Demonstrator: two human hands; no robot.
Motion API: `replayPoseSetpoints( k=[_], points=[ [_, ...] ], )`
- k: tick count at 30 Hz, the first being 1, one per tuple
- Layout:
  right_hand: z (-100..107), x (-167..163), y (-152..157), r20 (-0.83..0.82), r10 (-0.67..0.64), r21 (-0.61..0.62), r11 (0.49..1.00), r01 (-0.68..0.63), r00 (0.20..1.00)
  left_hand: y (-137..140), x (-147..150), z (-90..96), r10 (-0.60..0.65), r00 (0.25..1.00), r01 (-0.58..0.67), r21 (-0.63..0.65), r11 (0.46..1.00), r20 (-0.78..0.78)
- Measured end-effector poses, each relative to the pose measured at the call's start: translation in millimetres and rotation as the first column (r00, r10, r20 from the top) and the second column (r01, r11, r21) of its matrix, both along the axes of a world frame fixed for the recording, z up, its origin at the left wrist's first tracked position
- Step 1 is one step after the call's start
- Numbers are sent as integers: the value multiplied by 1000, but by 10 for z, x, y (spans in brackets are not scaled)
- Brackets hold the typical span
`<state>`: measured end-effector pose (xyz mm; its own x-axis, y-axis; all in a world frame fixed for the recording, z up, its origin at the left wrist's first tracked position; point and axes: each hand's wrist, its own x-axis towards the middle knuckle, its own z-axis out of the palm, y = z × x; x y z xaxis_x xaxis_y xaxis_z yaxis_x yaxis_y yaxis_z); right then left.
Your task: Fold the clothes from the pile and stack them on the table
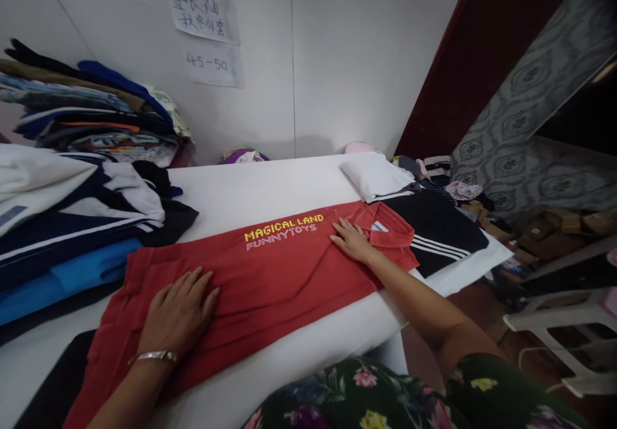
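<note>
Red collared fabric garment with yellow and white lettering (279, 282) stretches across the white tabletop (260, 181)

It's spread nearly flat, and look at the line of it: the long axis slants from the near left up towards the right, collar end to the right and farther off, opposite end down at the near left. A small pale label shows inside the collar. The lettering, MAGICAL LAND over FUNNYTOYS, reads along that same axis, right way up for the wearer of the camera.

Left hand (176, 310) is palm down on the end away from the collar, fingers extended, thumb out to the side, a silver-coloured bracelet (153, 356) at the wrist. Right hand (353, 241) is palm down just beside the collar, fingers loosely spread. Both well opened, both resting on the cloth, nothing visibly pinched in either!

Out past the collar, a black garment with white stripes (429, 218); behind it, a folded white cloth bundle (373, 175). Over on the left, a heaped navy garment with white stripes (72, 223) and bright blue fabric (96, 265), a tall stack of folded multicoloured clothes (96, 104) behind them.

Containers now: brown cardboard boxes (563, 222) crowd the far right, their contents too dim to tell.
</note>
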<state>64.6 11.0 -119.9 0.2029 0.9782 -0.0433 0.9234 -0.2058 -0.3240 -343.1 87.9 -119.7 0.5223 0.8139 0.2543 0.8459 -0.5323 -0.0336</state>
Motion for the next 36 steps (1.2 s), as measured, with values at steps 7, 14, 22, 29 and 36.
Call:
replayPoseSetpoints(
  k=[7, 14, 22, 29, 36],
  points=[
    [182, -527, -222, -18, 231, 137, 964, -227, 973, 89, -135, 166, 133, 985, -123, -89, 988, 113],
    [49, -1156, -241, 107, 486, 210, 842, -498, 867, 239, -395, 508, 517, 850, -479, -257, 840, 105],
    [-226, -1206, -206, 296, 486, 235, 798, -556, 822, 480, -495, 461, 687, 725, -546, -563, 621, 55],
    [-274, -1184, -195, 284, 486, 274, 785, -555, 827, 615, -552, 435, 706, 687, -461, -647, 608, 174],
    [-244, -1188, -200, 258, 493, 295, 779, -553, 831, 487, -566, 630, 597, 754, -285, -682, 674, 275]
  ],
)
